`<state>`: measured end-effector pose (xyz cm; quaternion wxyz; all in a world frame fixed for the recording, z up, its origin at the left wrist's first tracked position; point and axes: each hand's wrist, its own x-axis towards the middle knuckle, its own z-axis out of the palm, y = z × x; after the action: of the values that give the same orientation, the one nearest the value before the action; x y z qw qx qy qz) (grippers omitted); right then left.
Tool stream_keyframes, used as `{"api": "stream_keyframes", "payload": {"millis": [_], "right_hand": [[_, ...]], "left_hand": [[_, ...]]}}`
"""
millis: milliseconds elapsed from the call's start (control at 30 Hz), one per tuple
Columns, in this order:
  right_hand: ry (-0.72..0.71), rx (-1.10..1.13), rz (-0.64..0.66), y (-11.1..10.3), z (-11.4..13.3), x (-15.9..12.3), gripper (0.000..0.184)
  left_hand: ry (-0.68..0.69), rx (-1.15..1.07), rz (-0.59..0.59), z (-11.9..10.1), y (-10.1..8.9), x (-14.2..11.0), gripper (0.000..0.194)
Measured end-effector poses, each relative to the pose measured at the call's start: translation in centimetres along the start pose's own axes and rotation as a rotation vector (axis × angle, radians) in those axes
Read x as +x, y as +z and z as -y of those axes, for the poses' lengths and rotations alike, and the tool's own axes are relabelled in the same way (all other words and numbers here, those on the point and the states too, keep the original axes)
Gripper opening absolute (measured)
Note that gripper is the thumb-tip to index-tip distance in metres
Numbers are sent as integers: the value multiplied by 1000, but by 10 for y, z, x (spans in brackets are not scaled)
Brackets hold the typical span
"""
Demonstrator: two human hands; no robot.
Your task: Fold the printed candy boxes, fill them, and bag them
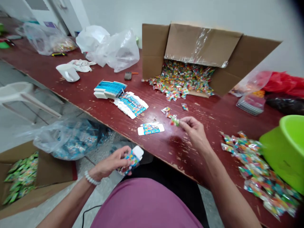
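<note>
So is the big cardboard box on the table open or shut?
Open: the cardboard box has its flaps spread, and wrapped candies spill from its mouth onto the red table.

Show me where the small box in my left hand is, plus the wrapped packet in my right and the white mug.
Small box [133, 159]: head view, printed side.
Wrapped packet [175, 121]: head view, middle of the wrapper.
White mug [67, 70]: head view, outer wall.

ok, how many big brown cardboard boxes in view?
2: one cardboard box on the table, with wrapped candies; a second box on the floor, lower left, holding green packets.
</note>
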<state>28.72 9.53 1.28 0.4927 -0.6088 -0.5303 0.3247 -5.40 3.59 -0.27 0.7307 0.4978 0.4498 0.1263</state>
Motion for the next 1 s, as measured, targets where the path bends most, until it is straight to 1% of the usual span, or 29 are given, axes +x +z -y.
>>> {"api": "stream_keyframes", "payload": {"millis": [67, 133, 200, 267, 367, 433, 500, 600, 633, 667, 700, 767, 800, 867, 933, 1000], "right_hand": [[-30, 92, 211, 11, 18, -35, 17], [-61, 71, 350, 24, 30, -61, 13], [-133, -8, 395, 37, 35, -76, 12], [-217, -81, 387, 47, 35, -83, 12], [-344, -137, 419, 55, 35, -89, 15], [-365, -110, 463, 56, 35, -92, 14], [-261, 22, 462, 56, 34, -93, 15], [-19, 263, 331, 54, 28, -89, 19], [51, 319, 308, 54, 26, -88, 22], [114, 368, 321, 55, 24, -87, 27], [171, 418, 372, 57, 23, -87, 33], [251, 506, 506, 62, 23, -90, 39], [263, 534, 544, 65, 23, -93, 39], [232, 526, 541, 70, 26, -97, 37], [162, 471, 473, 73, 29, -101, 29], [98, 425, 407, 72, 31, -102, 22]], "left_hand": [[52, -91, -45, -8, 16, 4, 36], [105, -107, -48, -16, 32, 7, 36], [175, -67, -39, -21, 45, 9, 35], [232, 25, -46, -22, 55, 11, 31], [268, 145, -88, -18, 61, 14, 24], [281, 144, -110, -15, 63, 15, 24], [269, 45, -125, -15, 65, 16, 29], [183, -254, -171, -18, 68, 17, 44], [152, -346, -189, -19, 69, 18, 50], [134, -417, -206, -21, 71, 18, 55], [129, -467, -222, -22, 72, 19, 56], [158, -521, -240, -22, 74, 20, 51], [189, -537, -248, -22, 75, 21, 47], [237, -545, -268, -20, 77, 22, 42], [255, -532, -286, -19, 77, 22, 39], [237, -558, -278, -20, 76, 21, 37]]}}
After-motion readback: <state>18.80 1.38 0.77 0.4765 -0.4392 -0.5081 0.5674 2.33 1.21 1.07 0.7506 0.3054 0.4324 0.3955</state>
